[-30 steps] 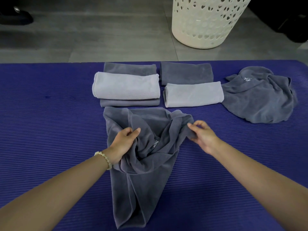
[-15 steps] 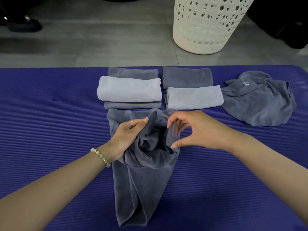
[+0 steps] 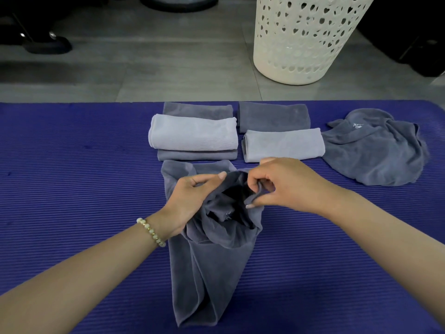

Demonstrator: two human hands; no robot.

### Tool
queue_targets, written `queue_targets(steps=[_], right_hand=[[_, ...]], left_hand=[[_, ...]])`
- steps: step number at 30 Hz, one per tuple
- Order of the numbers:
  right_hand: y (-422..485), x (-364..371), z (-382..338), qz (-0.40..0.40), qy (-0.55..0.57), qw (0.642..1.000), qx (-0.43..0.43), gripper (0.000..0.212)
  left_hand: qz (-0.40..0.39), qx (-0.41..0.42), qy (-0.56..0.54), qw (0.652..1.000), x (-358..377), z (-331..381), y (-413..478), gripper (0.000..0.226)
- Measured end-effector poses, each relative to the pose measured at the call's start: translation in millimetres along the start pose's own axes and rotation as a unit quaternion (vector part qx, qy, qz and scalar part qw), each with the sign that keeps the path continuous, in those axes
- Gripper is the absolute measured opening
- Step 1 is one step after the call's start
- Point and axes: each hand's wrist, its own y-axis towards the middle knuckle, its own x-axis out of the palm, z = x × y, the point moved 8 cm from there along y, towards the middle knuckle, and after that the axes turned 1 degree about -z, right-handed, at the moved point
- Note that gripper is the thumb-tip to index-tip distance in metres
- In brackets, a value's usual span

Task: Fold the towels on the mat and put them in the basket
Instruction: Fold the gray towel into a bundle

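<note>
A dark grey towel (image 3: 207, 268) lies bunched on the blue mat (image 3: 72, 177) in front of me. My left hand (image 3: 190, 201) grips its upper left edge, and my right hand (image 3: 286, 186) pinches the upper right edge, the two hands close together. Beyond it lie folded towels: a light grey one (image 3: 192, 132) on top of a dark grey one (image 3: 197, 155), another dark grey one (image 3: 273, 115), and a light grey one (image 3: 284, 144). A crumpled dark grey towel (image 3: 375, 150) sits at the right. The white perforated basket (image 3: 303, 37) stands on the floor beyond the mat.
Grey tiled floor (image 3: 156, 75) runs past the mat's far edge. Dark objects, among them a shoe-like shape (image 3: 48, 45), sit at the far left, and dark furniture (image 3: 414, 39) stands at the far right.
My right hand has carried the towel's right edge leftward toward my left hand, bunching the towel's upper part between them. The view has tilted down a little.
</note>
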Motion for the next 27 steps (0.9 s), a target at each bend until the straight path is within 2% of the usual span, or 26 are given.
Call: queue_targets(steps=[3,5,7,9,12,14,16,19,21,22,25,27], right_hand=[[-2.7,-6.0,-9.5,0.033,-0.026,0.997,-0.061,0.030],[-2.3,-10.9,-6.4,0.042,0.068,0.996,-0.044,0.026],[-1.0,-10.9,-3.7,0.042,0.204,0.978,-0.011,0.021],[1.2,-8.7,-2.7,0.074,0.315,0.946,0.005,0.019],[2.3,1.8,8.2,0.138,0.479,0.865,0.055,0.026],[2.9,10.3,13.4,0.158,0.534,0.827,0.080,0.024],[4.3,15.8,17.3,0.168,0.553,0.810,0.095,0.022],[5.2,19.0,22.5,0.169,0.566,0.799,0.108,0.026],[4.9,18.7,23.1,0.158,0.557,0.808,0.111,0.034],[4.6,17.6,22.4,0.153,0.551,0.813,0.110,0.031],[3.3,11.4,20.6,0.158,0.535,0.823,0.111,0.007],[-0.3,2.7,18.9,0.166,0.520,0.830,0.110,0.004]], left_hand=[[-0.009,-0.018,0.005,1.000,-0.5,-1.3,-0.8,0.027],[-0.035,-0.019,0.004,0.999,5.9,0.9,-3.4,0.026],[-0.050,-0.013,-0.011,0.999,12.4,3.9,-5.8,0.025],[-0.054,-0.011,-0.052,0.997,17.8,7.7,-8.5,0.024],[-0.062,-0.014,-0.094,0.994,22.7,12.4,-10.0,0.024],[-0.075,-0.008,-0.096,0.993,26.1,15.2,-11.3,0.026],[-0.089,-0.004,-0.094,0.992,29.9,16.2,-12.6,0.028],[-0.088,-0.011,-0.110,0.990,31.4,15.5,-13.0,0.025],[-0.094,-0.006,-0.094,0.991,31.5,17.8,-13.0,0.026],[-0.095,0.000,-0.084,0.992,31.5,20.2,-13.2,0.026],[-0.091,0.015,-0.062,0.994,32.4,29.5,-15.5,0.029],[-0.081,0.021,-0.048,0.995,32.7,40.9,-17.3,0.030]])
